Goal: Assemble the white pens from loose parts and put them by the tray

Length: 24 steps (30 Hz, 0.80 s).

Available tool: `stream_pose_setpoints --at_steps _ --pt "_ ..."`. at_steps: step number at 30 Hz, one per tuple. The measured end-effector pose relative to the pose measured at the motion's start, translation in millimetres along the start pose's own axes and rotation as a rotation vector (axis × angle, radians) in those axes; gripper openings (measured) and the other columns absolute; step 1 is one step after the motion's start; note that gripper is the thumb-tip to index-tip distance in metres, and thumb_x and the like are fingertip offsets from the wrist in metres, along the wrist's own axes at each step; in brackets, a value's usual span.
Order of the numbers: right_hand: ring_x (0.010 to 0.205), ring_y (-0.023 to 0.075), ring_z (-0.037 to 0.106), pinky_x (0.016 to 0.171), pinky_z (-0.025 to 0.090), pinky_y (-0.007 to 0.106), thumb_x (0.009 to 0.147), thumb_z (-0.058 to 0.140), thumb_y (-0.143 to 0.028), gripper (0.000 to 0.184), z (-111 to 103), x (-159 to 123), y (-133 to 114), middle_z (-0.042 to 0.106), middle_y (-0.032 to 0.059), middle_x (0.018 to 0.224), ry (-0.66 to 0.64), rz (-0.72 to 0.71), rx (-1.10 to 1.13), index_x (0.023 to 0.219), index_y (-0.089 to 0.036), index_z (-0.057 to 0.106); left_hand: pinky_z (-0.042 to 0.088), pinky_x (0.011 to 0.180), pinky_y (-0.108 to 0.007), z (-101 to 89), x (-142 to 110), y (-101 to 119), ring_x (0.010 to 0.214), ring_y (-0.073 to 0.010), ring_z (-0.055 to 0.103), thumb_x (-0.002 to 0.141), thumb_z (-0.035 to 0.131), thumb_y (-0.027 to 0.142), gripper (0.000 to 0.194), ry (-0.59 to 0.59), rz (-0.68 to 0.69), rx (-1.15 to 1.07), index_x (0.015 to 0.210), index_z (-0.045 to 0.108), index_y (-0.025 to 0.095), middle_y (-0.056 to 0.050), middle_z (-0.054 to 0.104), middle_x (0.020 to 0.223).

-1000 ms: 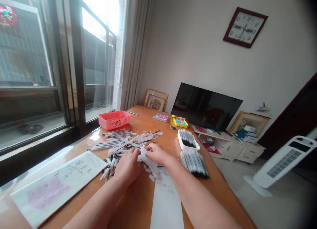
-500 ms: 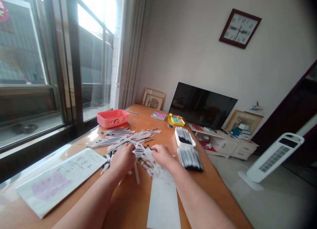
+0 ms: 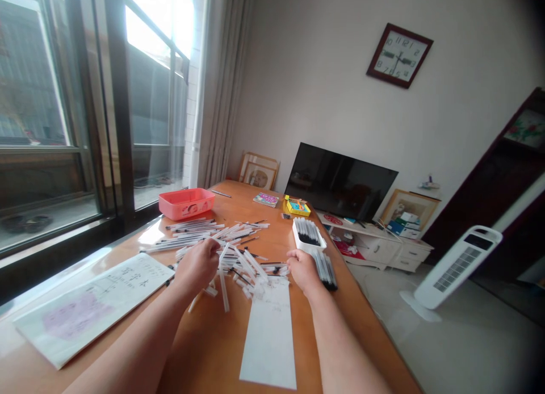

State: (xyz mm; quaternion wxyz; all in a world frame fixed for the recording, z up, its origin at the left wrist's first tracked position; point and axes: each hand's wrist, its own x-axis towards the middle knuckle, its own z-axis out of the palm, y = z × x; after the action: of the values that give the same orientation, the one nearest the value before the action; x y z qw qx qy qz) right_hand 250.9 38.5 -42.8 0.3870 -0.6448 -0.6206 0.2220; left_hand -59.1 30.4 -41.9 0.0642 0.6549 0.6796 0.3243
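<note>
Crowding the bench (image 3: 204,346), a pink box (image 3: 181,212) stands behind the tubes, with a booklet (image 3: 266,199) and a yellow box (image 3: 298,208) farther back. A notebook (image 3: 91,311) lies near the left forearm, and a strip of paper (image 3: 269,346) lies flat between the forearms, its far end under some tubes. The left hand (image 3: 196,264) leans over the pile, fingers bent together beside slanting tubes; I cannot tell whether its grip has one. The right hand (image 3: 304,271) hovers or rests by the bundle, fingers curled, partly hiding it; what its grip holds, if anything, is unclear. The loose tubes (image 3: 250,260), whitish and slim, some black-tipped, sprawl crisscross mid-bench. More stand packed in a white tub (image 3: 314,248), in front of which lies a neat bundle (image 3: 325,269) with dark ends.
</note>
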Motion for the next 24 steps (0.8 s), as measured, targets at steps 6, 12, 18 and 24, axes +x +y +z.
stream_pose_setpoints --at_steps 6,12,18,24 --pt "0.062 0.0152 0.058 0.055 0.038 0.022 0.076 0.060 -0.021 0.008 -16.2 -4.5 9.2 0.068 0.0010 0.069 -0.064 0.063 -0.098 0.080 -0.020 0.068 0.039 0.065 -0.029 3.6 4.0 -7.5 0.078 -0.0223 0.065 0.083 0.051 0.028 0.023 0.003 -0.056 -0.106 0.096 0.070 0.027 -0.003 0.074 0.087" --pt "0.058 0.0134 0.054 0.050 0.031 0.021 0.070 0.063 -0.018 0.004 -14.7 -3.7 20.0 0.064 -0.0010 0.065 -0.188 0.047 -0.137 0.073 -0.019 0.065 0.045 0.072 -0.029 8.5 8.4 -12.2 0.084 -0.0225 0.067 0.082 0.053 0.030 0.023 0.003 -0.046 -0.212 0.096 0.070 0.025 -0.002 0.075 0.089" --pt "0.064 0.0130 0.055 0.054 0.031 0.021 0.075 0.062 -0.020 0.008 6.5 -5.4 8.5 0.066 -0.0012 0.070 -0.197 -0.037 -0.158 0.081 -0.020 0.067 0.044 0.069 -0.028 8.3 3.2 -5.5 0.080 -0.0212 0.067 0.082 0.053 0.032 0.024 -0.023 -0.003 -0.261 0.097 0.069 0.024 -0.001 0.074 0.087" --pt "0.064 0.0131 0.053 0.055 0.029 0.023 0.080 0.065 -0.035 0.016 26.1 -14.0 -6.4 0.065 -0.0016 0.068 -0.202 -0.154 -0.267 0.073 -0.021 0.062 0.045 0.070 -0.029 3.7 -2.0 5.0 0.080 -0.0212 0.067 0.080 0.055 0.032 0.021 -0.014 0.008 -0.282 0.092 0.070 0.024 -0.001 0.074 0.083"
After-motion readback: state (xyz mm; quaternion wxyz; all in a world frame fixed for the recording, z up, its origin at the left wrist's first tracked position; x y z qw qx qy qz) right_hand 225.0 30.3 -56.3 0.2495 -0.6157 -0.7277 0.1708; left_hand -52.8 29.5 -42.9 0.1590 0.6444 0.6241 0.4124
